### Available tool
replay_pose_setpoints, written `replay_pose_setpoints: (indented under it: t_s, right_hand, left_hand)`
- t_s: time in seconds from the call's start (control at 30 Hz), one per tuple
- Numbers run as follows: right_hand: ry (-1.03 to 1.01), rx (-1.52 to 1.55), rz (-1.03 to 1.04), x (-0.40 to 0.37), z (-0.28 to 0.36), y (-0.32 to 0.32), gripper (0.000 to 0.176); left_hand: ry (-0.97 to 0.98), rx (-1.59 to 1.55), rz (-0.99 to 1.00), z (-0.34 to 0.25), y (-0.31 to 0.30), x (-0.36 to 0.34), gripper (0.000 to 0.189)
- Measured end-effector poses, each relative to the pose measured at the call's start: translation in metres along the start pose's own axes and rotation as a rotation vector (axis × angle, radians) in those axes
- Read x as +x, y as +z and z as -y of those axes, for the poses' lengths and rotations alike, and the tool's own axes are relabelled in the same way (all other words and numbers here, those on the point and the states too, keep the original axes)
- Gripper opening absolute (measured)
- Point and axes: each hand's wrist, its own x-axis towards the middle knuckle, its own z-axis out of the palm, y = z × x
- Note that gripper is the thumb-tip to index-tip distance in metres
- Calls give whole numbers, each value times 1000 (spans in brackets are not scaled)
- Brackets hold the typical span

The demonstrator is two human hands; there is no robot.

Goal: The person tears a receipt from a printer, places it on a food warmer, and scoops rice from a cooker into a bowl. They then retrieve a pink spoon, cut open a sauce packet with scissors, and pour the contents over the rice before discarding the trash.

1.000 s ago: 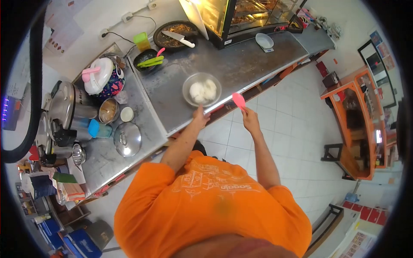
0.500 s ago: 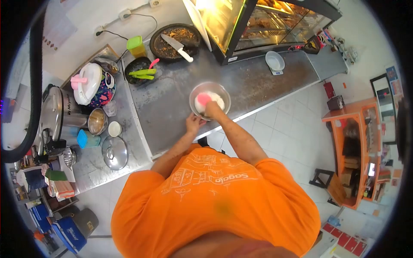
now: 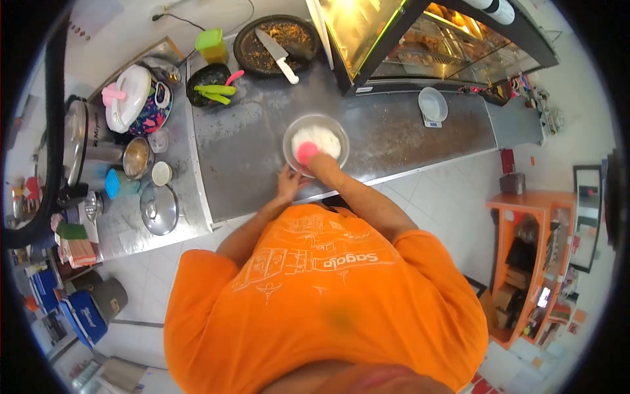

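A round metal bowl (image 3: 287,141) stands near the front edge of the counter with a white, flour-like mass (image 3: 325,140) inside. My right hand (image 3: 323,168) reaches over the near rim, closed on a pink spatula (image 3: 307,153). Its rounded head rests in the white mass, and its handle is hidden by the hand. At the bowl's near left side, my left hand (image 3: 289,184) grips the rim.
Behind the bowl lie a stone mortar (image 3: 246,49) with a knife (image 3: 275,52) across it, and a dark bowl of green chilies (image 3: 214,93). A lit display case (image 3: 394,62) and a kitchen scale (image 3: 432,108) stand right. Pots and a lid (image 3: 159,209) stand left.
The view has shifted slightly. The pink spatula has moved toward the near left side of the bowl, uncovering more of the white mass. My left hand stays at the rim.
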Motion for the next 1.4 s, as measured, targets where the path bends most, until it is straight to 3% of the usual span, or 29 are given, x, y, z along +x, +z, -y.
replay_pose_setpoints:
  t_s: [0.17, 0.2, 0.27, 0.37, 0.43, 0.57, 0.63, 0.83, 0.87, 0.93, 1.03, 1.07, 1.13, 1.17, 1.4]
  right_hand:
    - [-166, -181, 131, 24, -60, -64, 20]
    - [8, -202, 32, 5, -49, -111, 19]
    - [178, -215, -61, -6, -44, -134, 19]
    - [21, -280, -153, 5, -57, -116, 18]
    - [295, -65, -98, 15, -60, -92, 17]
    - [165, 11, -170, 8, -51, -93, 15]
    - [43, -187, -183, -4, -34, -108, 13]
    - [-332, -226, -411, 7, -45, -19, 12]
    - [-331, -226, -413, 14, -53, -28, 12]
    - [-104, -249, -207, 11, -45, -107, 11]
    - [21, -257, -199, -1, -32, -144, 12]
    - [15, -262, -201, 1, -32, -129, 12]
    - [-259, -317, -220, 8, -21, -71, 13]
    - [-248, -315, -162, 10, -13, -61, 13]
    - [-334, -436, -193, 23, -12, -153, 13]
  left_hand:
    - [39, -13, -74, -18, 20, 13, 50]
    - [54, 13, -84, -18, 22, 11, 51]
    - [61, 40, -102, -13, 24, 5, 53]
    - [152, 100, -111, -9, 34, 5, 51]
    - [142, 97, -71, -18, 41, 4, 50]
    - [137, 87, -106, -21, 39, 4, 47]
    - [187, 160, -113, -14, 41, 7, 48]
    - [160, -30, -158, -2, 41, 12, 49]
    - [161, -28, -158, -1, 38, 13, 49]
    - [114, -68, -212, -9, 40, 14, 50]
    - [120, -94, -228, -8, 40, 12, 51]
    - [126, -99, -230, -8, 42, 14, 51]
    - [173, -84, -198, 1, 40, 16, 52]
    - [178, -90, -203, -1, 41, 14, 52]
    - [149, -23, -221, -13, 30, 10, 51]
